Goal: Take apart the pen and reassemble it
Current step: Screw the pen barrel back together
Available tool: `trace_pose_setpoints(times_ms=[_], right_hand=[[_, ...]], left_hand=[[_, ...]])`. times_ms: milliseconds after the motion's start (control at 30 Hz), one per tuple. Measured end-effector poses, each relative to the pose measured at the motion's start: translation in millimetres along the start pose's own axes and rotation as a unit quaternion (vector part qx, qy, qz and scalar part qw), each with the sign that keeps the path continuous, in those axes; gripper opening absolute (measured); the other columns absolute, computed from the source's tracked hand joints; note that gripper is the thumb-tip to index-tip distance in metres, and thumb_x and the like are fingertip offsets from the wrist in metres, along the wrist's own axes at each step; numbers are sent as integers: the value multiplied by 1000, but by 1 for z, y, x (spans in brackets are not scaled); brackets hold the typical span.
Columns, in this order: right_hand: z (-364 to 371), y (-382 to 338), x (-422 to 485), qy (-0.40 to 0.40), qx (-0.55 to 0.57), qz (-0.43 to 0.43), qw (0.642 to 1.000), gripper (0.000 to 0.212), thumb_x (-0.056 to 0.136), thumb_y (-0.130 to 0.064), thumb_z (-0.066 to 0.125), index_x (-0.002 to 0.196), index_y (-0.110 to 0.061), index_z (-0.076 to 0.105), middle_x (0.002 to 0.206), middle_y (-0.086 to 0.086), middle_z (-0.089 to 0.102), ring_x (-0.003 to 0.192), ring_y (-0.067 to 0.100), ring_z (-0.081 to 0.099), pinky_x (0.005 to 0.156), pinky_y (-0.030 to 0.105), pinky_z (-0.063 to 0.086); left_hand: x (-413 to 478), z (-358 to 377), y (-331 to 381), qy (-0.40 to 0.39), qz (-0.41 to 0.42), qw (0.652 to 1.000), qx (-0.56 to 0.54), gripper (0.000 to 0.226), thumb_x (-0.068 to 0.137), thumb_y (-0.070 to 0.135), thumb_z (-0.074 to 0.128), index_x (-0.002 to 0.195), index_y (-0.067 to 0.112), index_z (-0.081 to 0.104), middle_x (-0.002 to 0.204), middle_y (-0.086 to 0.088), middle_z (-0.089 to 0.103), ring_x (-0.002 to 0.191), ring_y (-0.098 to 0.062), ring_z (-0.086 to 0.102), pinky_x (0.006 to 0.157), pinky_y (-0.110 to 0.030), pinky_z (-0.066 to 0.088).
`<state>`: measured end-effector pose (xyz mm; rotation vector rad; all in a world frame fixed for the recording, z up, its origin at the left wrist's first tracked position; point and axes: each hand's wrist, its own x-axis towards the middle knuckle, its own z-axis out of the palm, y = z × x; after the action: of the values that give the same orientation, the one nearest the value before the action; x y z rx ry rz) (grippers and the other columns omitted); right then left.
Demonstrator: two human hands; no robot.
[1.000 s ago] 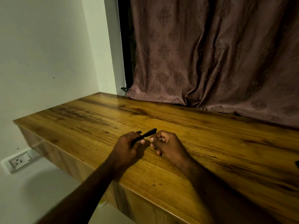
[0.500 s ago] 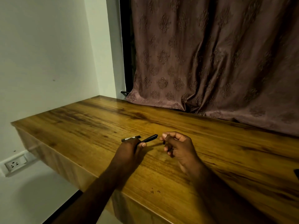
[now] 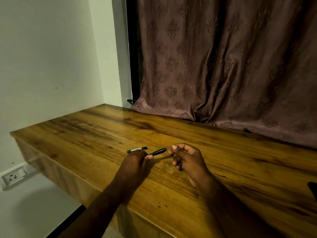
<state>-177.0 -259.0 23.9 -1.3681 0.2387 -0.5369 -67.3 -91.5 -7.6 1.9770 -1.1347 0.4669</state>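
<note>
Only one scrap of lettering anywhere: a pale label strip on a short dark pen piece, print too small to read. Shows just past the knuckles of the left hand, over the glossy brown wood-grain tabletop; lying there or held, cannot tell. Gripped in that same hand, fingers curled round its near end: a slim black plastic pen barrel, smooth and faintly shiny, slanting up to the right, blunt far end free and aimed at the right hand. Thin shadow on the wood beneath. Right hand near that end but apart from it — fingers curled in, thumb beside the index fingertip, a small dark speck under the fingertips; pinching something or closed on nothing, cannot tell. Behind, a mauve damask-patterned curtain draped onto the table's back edge; low at left, a white wall socket.
</note>
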Motion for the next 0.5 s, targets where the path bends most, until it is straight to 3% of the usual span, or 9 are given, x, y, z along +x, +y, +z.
trace_pose_setpoints(times_ms=[133, 500], right_hand=[[1, 0, 0, -6, -5, -1, 1000, 16, 93, -13, 60, 98, 2, 64, 85, 12, 71, 45, 11, 51, 40, 20, 33], [2, 1, 1, -15, -36, -2, 999, 13, 94, -14, 60, 94, -3, 66, 79, 8, 71, 45, 13, 50, 39, 21, 34]], left_hand=[[-1, 0, 2, 0, -4, 1000, 3, 27, 101, 29, 52, 76, 27, 61, 60, 14, 49, 51, -1, 46, 48, -13, 25], [-1, 1, -2, -7, 1, 1000, 2, 38, 100, 41, 42, 76, 21, 65, 60, 6, 59, 50, -8, 53, 44, -22, 34]])
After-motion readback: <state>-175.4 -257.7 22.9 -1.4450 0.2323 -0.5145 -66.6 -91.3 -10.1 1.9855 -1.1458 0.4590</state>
